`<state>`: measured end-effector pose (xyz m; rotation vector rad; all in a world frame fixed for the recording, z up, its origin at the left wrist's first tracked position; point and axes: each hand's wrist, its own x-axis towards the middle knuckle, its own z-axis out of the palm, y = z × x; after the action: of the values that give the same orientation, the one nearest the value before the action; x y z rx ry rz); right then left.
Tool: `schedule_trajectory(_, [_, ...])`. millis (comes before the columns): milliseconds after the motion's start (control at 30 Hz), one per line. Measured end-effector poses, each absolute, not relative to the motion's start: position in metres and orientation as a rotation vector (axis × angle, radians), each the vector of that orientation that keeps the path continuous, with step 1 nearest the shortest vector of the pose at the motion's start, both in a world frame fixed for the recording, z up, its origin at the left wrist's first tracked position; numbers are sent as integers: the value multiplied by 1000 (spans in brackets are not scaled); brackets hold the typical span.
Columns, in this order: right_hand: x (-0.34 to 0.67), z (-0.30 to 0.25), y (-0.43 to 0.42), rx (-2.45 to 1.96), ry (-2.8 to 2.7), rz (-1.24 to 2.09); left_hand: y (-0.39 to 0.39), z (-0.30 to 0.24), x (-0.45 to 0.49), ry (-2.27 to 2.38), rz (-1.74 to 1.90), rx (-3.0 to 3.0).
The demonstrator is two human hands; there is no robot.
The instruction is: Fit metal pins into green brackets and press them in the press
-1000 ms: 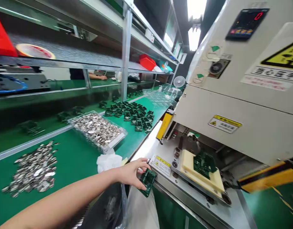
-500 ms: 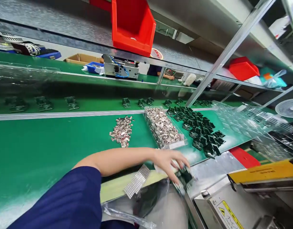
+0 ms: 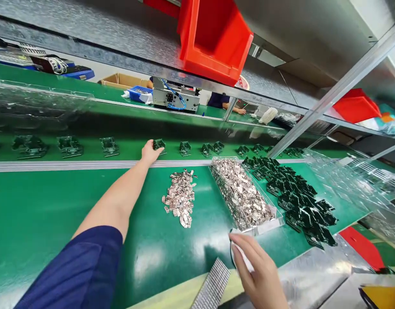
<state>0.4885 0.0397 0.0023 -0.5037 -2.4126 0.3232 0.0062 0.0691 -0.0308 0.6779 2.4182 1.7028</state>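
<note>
Green circuit board [image 3: 159, 144] gripped, the left hand [image 3: 149, 153] is past the counter's [image 3: 55, 201] far edge. By the near edge, the right hand [image 3: 260, 272] pinches a white wad [image 3: 244, 255].

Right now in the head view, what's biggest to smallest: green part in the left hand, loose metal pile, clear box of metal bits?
1. Clear box
2. Loose metal pile
3. Held green part
</note>
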Motion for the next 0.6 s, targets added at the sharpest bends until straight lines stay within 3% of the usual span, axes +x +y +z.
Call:
schedule_trajectory(133, [373,2,95,-548,-2800,64,69,-51,13,2405,1773,756])
schedule_trajectory(300, [291,-16,147,-676,-2972,-75,-14,-65,1,2518,1813,820])
schedule_trajectory(433, [304,-33,155,-702,-2956,-108,-82,-61,-30,2749,1800,599])
schedule_trajectory(600, [385,-59,124,-488,-2797,-300,-92,-55,-56,2837,1667,535])
